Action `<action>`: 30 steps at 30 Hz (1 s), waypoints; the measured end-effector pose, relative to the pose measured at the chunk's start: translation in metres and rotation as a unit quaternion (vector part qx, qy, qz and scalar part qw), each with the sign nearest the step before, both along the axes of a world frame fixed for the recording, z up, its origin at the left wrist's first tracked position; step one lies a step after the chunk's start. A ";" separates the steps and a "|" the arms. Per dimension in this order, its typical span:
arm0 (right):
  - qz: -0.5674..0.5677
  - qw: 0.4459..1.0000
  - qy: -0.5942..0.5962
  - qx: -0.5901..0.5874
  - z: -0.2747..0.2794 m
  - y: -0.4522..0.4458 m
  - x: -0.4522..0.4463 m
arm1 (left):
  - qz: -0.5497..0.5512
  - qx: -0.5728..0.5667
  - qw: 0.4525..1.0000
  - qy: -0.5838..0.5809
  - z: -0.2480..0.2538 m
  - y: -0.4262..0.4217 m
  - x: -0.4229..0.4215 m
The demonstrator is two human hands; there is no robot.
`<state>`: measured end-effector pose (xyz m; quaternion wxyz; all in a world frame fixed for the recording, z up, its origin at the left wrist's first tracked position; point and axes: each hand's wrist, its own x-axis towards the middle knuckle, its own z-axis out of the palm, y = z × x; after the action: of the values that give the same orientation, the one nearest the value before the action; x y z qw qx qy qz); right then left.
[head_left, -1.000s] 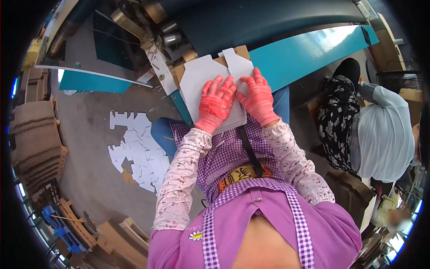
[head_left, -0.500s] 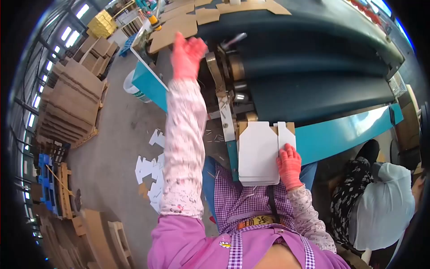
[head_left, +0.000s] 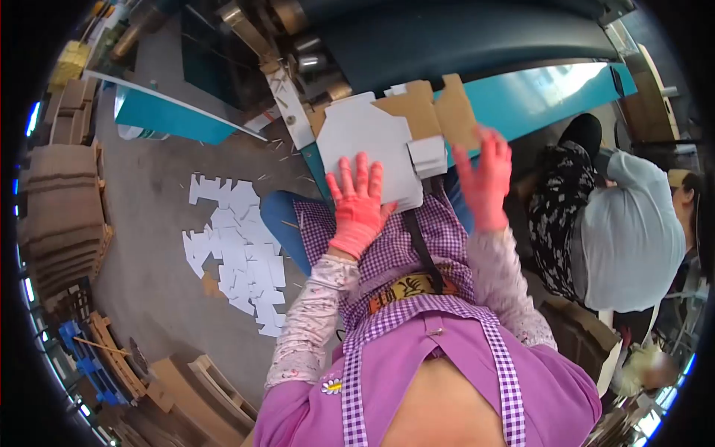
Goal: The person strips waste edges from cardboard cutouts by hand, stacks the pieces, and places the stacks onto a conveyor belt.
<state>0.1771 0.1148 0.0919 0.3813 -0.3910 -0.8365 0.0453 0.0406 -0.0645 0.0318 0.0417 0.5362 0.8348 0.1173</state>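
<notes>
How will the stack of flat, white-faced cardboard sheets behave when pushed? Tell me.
The stack may slide apart, since its near edge shows staggered layers. It will probably bend little, as the card lies flat. Tipping seems unlikely: it lies low and broad.

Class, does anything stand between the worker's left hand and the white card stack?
Nothing visible does: the left hand is spread over the near part of the white card stack, no object between.
</notes>
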 end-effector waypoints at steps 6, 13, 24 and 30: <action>0.113 0.971 0.043 -0.207 -0.048 0.028 -0.002 | -0.055 0.051 0.997 -0.017 0.001 0.014 -0.028; 0.100 0.953 -0.210 -0.195 -0.051 -0.011 -0.045 | -0.097 0.186 0.978 0.011 -0.021 0.058 -0.041; 0.154 0.979 -0.129 -0.034 -0.058 -0.012 -0.041 | -0.128 0.121 0.981 0.079 -0.029 0.063 -0.040; 0.212 0.966 -0.133 -0.062 -0.072 -0.007 -0.042 | -0.092 0.236 0.906 -0.340 0.103 0.103 -0.199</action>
<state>0.1351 0.1081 0.0200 0.2233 -0.2302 -0.9389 0.1247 -0.1581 0.0382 0.1346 0.2064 0.5325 0.6646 0.4818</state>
